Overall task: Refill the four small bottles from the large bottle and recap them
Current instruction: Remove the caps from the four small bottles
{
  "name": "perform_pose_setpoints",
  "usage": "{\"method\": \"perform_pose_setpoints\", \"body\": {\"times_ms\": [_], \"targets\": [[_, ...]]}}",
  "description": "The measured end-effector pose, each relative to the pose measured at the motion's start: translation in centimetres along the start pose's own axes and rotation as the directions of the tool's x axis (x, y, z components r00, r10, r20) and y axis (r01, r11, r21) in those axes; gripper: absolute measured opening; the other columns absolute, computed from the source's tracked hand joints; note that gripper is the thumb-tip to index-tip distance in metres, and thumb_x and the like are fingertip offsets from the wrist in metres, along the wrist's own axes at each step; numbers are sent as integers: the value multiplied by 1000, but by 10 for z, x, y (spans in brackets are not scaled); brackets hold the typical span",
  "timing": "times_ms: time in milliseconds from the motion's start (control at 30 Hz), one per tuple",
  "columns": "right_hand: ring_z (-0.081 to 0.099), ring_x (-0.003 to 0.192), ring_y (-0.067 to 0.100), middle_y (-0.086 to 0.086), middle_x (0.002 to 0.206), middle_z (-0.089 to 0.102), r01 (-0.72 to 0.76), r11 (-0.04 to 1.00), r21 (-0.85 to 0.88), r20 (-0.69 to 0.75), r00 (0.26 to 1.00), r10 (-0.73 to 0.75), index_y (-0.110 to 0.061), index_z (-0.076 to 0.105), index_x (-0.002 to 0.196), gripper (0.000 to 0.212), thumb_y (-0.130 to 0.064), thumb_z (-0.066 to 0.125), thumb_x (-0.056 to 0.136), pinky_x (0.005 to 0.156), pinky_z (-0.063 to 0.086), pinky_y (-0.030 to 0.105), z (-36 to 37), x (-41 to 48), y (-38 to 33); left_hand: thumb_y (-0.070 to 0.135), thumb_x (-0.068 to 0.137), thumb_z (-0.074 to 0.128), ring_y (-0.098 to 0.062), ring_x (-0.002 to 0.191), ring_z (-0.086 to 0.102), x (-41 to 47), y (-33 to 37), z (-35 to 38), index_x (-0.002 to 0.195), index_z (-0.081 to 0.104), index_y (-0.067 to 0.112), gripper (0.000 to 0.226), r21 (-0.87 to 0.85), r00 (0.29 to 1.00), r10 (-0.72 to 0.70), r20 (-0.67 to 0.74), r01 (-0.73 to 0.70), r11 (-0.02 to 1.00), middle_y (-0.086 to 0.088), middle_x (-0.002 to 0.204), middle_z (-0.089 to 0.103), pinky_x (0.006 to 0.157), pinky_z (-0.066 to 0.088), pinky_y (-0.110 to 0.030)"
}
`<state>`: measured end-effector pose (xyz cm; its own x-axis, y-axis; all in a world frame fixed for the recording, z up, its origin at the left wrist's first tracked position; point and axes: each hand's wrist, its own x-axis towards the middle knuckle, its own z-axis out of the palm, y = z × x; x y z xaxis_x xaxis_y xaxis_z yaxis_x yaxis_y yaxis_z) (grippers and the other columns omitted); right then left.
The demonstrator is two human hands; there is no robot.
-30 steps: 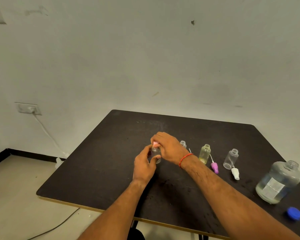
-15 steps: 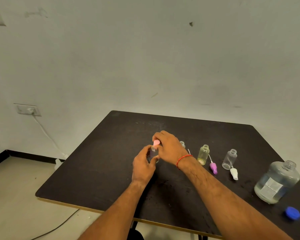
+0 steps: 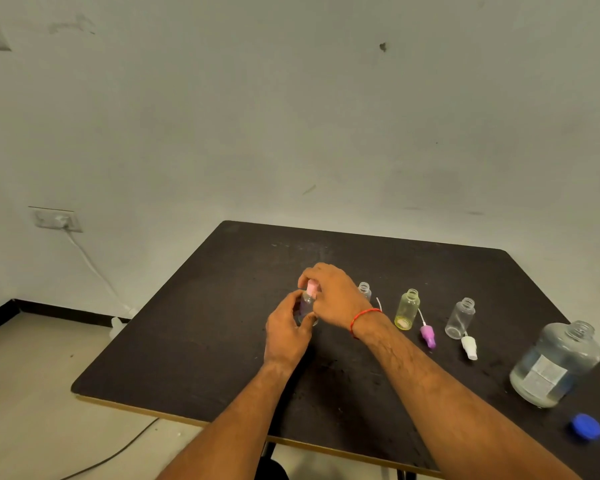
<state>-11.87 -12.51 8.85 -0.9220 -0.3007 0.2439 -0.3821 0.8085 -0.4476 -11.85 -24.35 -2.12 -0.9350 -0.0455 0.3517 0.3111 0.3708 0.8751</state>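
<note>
Both hands' grip around small bottle (image 3: 307, 304)

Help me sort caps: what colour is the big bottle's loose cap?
Blue cap, head view, beside the large bottle.

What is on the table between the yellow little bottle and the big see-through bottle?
In the head view, between the yellow small bottle and the large clear bottle stand an open clear small bottle, a purple spray cap and a white spray cap.

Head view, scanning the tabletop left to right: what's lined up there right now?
left hand → pink-capped bottle → right hand → small clear bottle → yellow bottle → purple cap → clear open bottle → white cap → large bottle → blue cap
</note>
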Motion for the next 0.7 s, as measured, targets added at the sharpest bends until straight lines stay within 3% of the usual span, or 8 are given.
{"method": "perform_pose_setpoints", "body": {"times_ms": [133, 233, 333, 467, 567, 633, 700], "targets": [[51, 113, 16, -2, 121, 57, -37, 997, 69, -2, 999, 37, -24, 55, 124, 50, -12, 71, 78, 98, 47, 34, 3, 0, 2, 19, 90, 75, 1, 104, 63, 0, 1, 0, 115, 61, 35, 33, -14, 1000, 13, -3, -13, 1000, 18, 109, 67, 91, 50, -15], [53, 102, 14, -4, 110, 55, -83, 996, -16, -91, 993, 81, -23, 54, 115, 35, -26, 69, 84, 88, 49, 28, 5, 1, 4, 20, 89, 77, 1, 105, 63, 1, 0, 0, 118, 64, 30, 33, -6, 1000, -7, 5, 7, 1000, 17, 110, 68, 92, 51, -18], [54, 95, 17, -4, 99, 54, -79, 995, -54, -109, 991, 73, -22, 56, 101, 17, -18, 65, 86, 77, 41, 23, 3, 0, 3, 20, 88, 78, 1, 106, 63, 1, 0, 1, 121, 64, 29, 37, 15, 1000, -10, 5, 9, 1000, 17, 111, 67, 92, 51, -17], [50, 111, 18, -1, 116, 57, -20, 999, 35, 31, 999, 19, -23, 59, 116, 43, -3, 66, 78, 94, 46, 30, 0, -1, 1, 19, 89, 77, 0, 105, 63, 0, 0, 0, 119, 61, 33, 37, 17, 1000, -5, -7, 5, 1000, 17, 111, 67, 92, 51, -19], [47, 121, 18, -2, 129, 53, -38, 997, 73, 35, 999, 36, -27, 52, 128, 57, -7, 70, 77, 103, 45, 35, 2, -1, 1, 17, 89, 76, 2, 104, 63, -1, 0, 0, 117, 62, 34, 35, -1, 1000, 0, -6, 0, 1000, 17, 109, 67, 92, 53, -20], [51, 115, 17, -2, 124, 55, -81, 996, 22, -41, 996, 82, -25, 52, 124, 47, -18, 70, 82, 98, 48, 33, 4, 0, 2, 17, 89, 76, 1, 105, 64, -1, 0, 0, 120, 64, 29, 35, -3, 1000, -8, 2, 8, 1000, 17, 111, 68, 94, 53, -21], [53, 98, 15, -2, 107, 57, -105, 993, -54, -124, 987, 98, -23, 53, 108, 27, -27, 68, 86, 83, 47, 26, 3, 1, 2, 17, 88, 77, 1, 108, 64, -1, 0, 0, 126, 63, 26, 41, 9, 1000, -10, 6, 10, 1000, 17, 114, 68, 95, 52, -19]]}}
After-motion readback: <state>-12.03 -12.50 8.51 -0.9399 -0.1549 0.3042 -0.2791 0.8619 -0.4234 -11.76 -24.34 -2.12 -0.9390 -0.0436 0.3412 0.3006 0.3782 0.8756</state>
